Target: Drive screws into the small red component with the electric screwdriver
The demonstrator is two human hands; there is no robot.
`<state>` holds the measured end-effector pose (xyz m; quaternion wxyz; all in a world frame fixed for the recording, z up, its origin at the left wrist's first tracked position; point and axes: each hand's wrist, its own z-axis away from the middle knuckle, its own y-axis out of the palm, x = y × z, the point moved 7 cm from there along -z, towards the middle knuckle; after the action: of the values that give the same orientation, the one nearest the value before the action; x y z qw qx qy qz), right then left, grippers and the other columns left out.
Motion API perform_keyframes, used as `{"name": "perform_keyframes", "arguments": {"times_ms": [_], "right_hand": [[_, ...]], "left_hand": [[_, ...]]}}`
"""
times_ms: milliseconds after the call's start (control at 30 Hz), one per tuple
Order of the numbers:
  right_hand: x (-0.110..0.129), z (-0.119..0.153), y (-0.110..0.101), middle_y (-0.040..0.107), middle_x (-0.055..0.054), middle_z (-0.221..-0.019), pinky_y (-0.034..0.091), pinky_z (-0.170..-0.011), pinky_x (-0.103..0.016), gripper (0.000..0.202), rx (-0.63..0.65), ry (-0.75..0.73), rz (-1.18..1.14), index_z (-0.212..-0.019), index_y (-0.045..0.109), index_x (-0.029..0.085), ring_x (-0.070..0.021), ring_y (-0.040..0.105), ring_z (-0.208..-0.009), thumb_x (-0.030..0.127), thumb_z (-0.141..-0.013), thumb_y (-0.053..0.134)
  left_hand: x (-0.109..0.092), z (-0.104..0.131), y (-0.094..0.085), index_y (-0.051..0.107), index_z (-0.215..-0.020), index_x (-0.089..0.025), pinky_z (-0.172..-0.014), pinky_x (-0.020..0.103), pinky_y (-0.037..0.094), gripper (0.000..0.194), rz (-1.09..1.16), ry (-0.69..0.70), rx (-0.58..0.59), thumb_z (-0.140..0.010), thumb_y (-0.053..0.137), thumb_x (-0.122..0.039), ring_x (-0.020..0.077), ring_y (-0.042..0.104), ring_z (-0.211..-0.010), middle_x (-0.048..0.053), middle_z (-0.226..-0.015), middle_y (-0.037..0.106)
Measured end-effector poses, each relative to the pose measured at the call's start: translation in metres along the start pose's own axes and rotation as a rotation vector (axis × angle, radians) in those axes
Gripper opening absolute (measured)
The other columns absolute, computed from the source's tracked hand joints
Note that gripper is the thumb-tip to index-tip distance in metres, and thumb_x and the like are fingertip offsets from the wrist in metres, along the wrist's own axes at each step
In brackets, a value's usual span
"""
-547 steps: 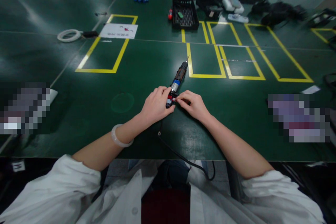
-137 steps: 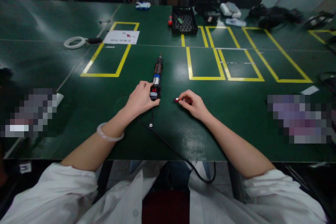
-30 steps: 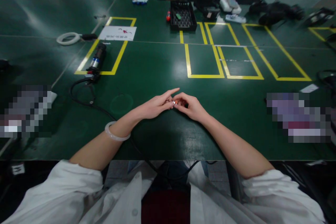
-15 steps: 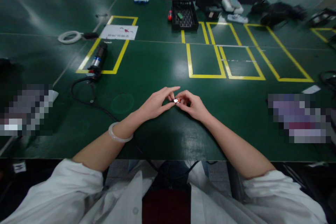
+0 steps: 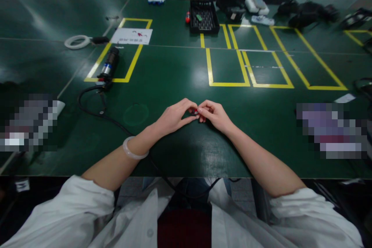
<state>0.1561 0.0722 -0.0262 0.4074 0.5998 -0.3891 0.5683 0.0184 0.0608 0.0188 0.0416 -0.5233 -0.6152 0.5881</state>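
Observation:
Over the green table, near its front edge, my two hands meet at the fingertips. Between them is a small red and dark piece [image 5: 195,112], mostly covered by fingers and too small to name. My left hand [image 5: 177,116] is closed on it, thumb below and curled fingers above. From the other side my right hand [image 5: 214,114] pinches it with thumb and forefinger, the other fingers curled beneath. A pale bangle [image 5: 131,150] circles my left wrist.
A black cylindrical tool [image 5: 110,62] with a cable [image 5: 114,121] lies at left, near a white sheet [image 5: 132,36] and coiled white tube [image 5: 77,42]. A black tray [image 5: 204,27] and a red object [image 5: 187,17] are at the back. Yellow tape [image 5: 229,84] marks rectangles.
My left forefinger, stretched out before, has bent down onto the small piece. My right fingers have closed further over it, and its bright white face no longer shows.

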Motion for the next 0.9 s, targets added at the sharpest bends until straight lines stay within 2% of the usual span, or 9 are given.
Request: {"name": "perform_keyframes", "arguments": {"times_ms": [267, 400, 567, 633, 800, 900], "right_hand": [[-0.003, 0.001, -0.001, 0.069, -0.001, -0.065, 0.045, -0.049, -0.022, 0.043, 0.011, 0.053, -0.007, -0.081, 0.062, 0.016, -0.0097, 0.06, -0.051, 0.058, -0.081, 0.073], [-0.001, 0.001, -0.001, 0.066, -0.001, -0.065, 0.044, -0.049, -0.022, 0.044, -0.001, 0.025, 0.024, -0.081, 0.061, 0.017, -0.0095, 0.058, -0.052, 0.06, -0.084, 0.068], [0.006, 0.001, -0.004, 0.066, -0.001, -0.088, 0.046, -0.054, -0.022, 0.044, -0.07, -0.09, 0.045, -0.099, 0.061, 0.02, -0.0102, 0.058, -0.066, 0.052, -0.075, 0.079], [0.008, 0.002, -0.003, 0.065, -0.002, -0.091, 0.045, -0.056, -0.022, 0.042, -0.062, -0.119, 0.092, -0.098, 0.061, 0.02, -0.0103, 0.057, -0.068, 0.049, -0.074, 0.08], [0.005, 0.002, -0.005, 0.06, 0.001, -0.074, 0.04, -0.055, -0.023, 0.032, -0.058, -0.106, 0.189, -0.092, 0.063, 0.019, -0.0102, 0.052, -0.062, 0.044, -0.078, 0.076], [0.0, 0.001, -0.008, 0.058, 0.003, -0.07, 0.038, -0.055, -0.024, 0.032, -0.07, -0.08, 0.181, -0.093, 0.063, 0.018, -0.0096, 0.049, -0.059, 0.043, -0.078, 0.076]], "left_hand": [[-0.007, 0.001, 0.0, 0.059, -0.11, -0.015, -0.084, 0.028, 0.049, 0.02, -0.006, 0.073, -0.057, -0.098, 0.057, -0.032, 0.0159, 0.061, -0.092, 0.007, -0.1, 0.063], [-0.004, 0.001, -0.002, 0.061, -0.107, -0.015, -0.084, 0.028, 0.049, 0.016, 0.005, 0.044, -0.07, -0.099, 0.054, -0.028, 0.0158, 0.063, -0.091, 0.007, -0.099, 0.065], [0.002, -0.001, -0.005, 0.062, -0.105, -0.015, -0.084, 0.029, 0.05, 0.018, 0.025, -0.034, -0.071, -0.098, 0.055, -0.029, 0.0165, 0.064, -0.089, 0.007, -0.098, 0.066], [0.003, -0.001, -0.005, 0.062, -0.105, -0.015, -0.084, 0.03, 0.05, 0.019, 0.031, -0.048, -0.074, -0.098, 0.054, -0.03, 0.0165, 0.064, -0.089, 0.007, -0.098, 0.066], [0.006, -0.001, -0.005, 0.062, -0.107, -0.015, -0.085, 0.03, 0.05, 0.023, 0.027, -0.067, -0.041, -0.099, 0.053, -0.033, 0.0167, 0.064, -0.091, 0.007, -0.1, 0.065], [0.013, 0.0, -0.019, 0.059, -0.123, -0.016, -0.09, 0.032, 0.05, 0.033, -0.018, -0.101, -0.059, -0.098, 0.052, -0.036, 0.0185, 0.064, -0.098, 0.008, -0.109, 0.064]]}}
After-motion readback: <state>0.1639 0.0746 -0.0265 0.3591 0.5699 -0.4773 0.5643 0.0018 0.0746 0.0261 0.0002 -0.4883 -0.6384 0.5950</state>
